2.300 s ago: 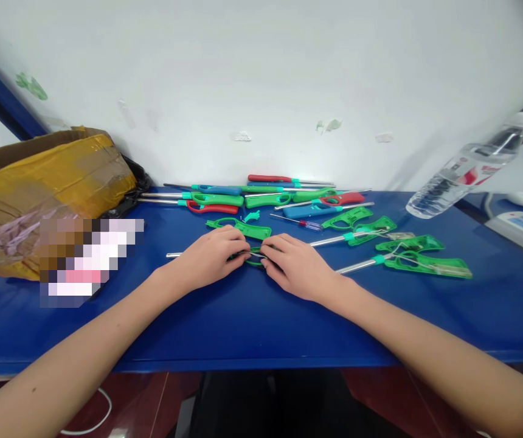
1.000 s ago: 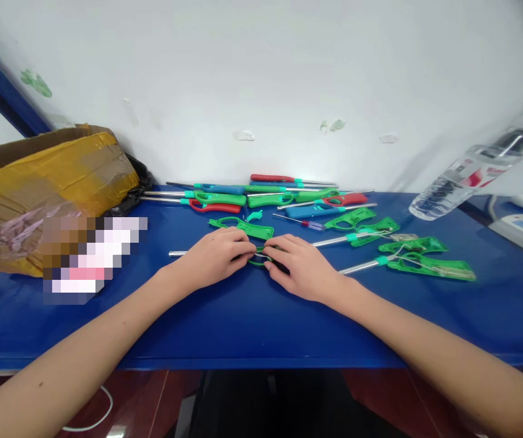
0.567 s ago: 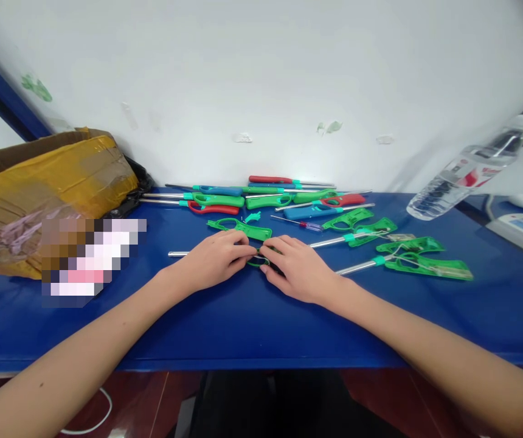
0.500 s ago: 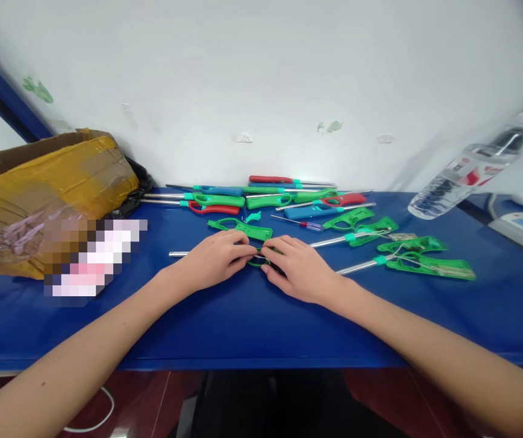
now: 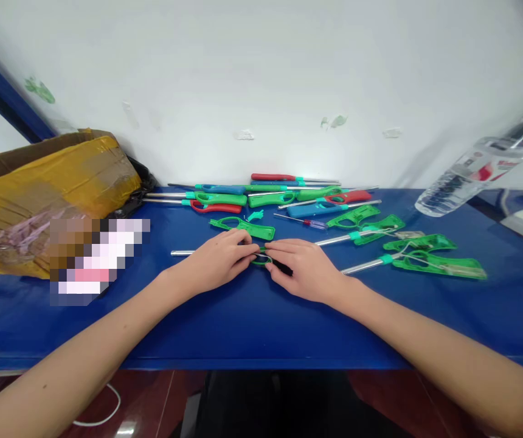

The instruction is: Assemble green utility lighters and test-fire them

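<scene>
Both hands meet over a green lighter part [image 5: 262,260] at the middle of the blue table. My left hand [image 5: 219,260] has its fingers closed on the part's left side, and a metal tube [image 5: 181,252] sticks out to the left from under it. My right hand [image 5: 306,267] grips the right side with thumb and fingers, hiding most of the handle. Just behind the hands lies a loose green handle shell [image 5: 255,230], with a small teal piece [image 5: 256,215] beyond it. A screwdriver [image 5: 312,224] rests behind my right hand.
Red, blue and green lighters [image 5: 220,199] lie along the wall. Opened green lighters [image 5: 439,265] with metal tubes and wires are at the right. A water bottle [image 5: 480,167] stands at the back right, a taped cardboard box [image 5: 56,188] at the left.
My right hand's fingers have straightened slightly and shifted a little to the right, and more of the green part's loop shows between the hands. The view has shifted slightly.
</scene>
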Demonstrator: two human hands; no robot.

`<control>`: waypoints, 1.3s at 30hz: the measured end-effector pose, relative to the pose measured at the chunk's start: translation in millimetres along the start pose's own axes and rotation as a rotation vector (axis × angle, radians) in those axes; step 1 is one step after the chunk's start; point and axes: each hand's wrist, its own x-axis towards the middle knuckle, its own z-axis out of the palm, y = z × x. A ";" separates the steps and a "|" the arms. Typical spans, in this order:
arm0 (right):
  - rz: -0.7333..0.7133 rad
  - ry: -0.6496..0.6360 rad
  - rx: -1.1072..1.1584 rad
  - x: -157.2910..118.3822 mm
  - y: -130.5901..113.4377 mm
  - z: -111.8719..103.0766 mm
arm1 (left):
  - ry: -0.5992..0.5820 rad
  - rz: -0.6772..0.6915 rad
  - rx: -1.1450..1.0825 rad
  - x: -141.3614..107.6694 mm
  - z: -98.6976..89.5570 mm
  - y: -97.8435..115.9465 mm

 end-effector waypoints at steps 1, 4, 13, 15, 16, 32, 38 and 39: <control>-0.010 0.009 -0.007 -0.1 0.3 0.6 | -0.003 -0.002 0.008 0.0 0.2 0.7; -0.028 0.010 -0.021 -0.7 0.6 1.9 | -0.010 -0.009 0.023 -0.2 0.9 2.5; 0.038 -0.073 -0.016 0.2 -2.5 1.7 | 0.004 0.012 0.097 -1.1 0.9 4.9; 0.049 -0.091 -0.019 1.2 -3.4 1.4 | 0.007 0.015 0.109 -1.1 0.0 5.3; 0.053 -0.099 -0.023 1.7 -3.9 1.2 | 0.005 0.017 0.111 -1.1 -0.3 5.4; 0.073 0.020 0.035 -1.7 -0.6 3.1 | -0.030 0.069 0.261 -0.1 -1.6 7.7; 0.043 0.005 0.027 -0.6 -2.4 2.1 | -0.026 0.080 0.329 2.0 -1.4 11.7; 0.044 0.006 0.028 -0.6 -2.5 2.0 | -0.026 0.081 0.333 2.0 -1.3 12.4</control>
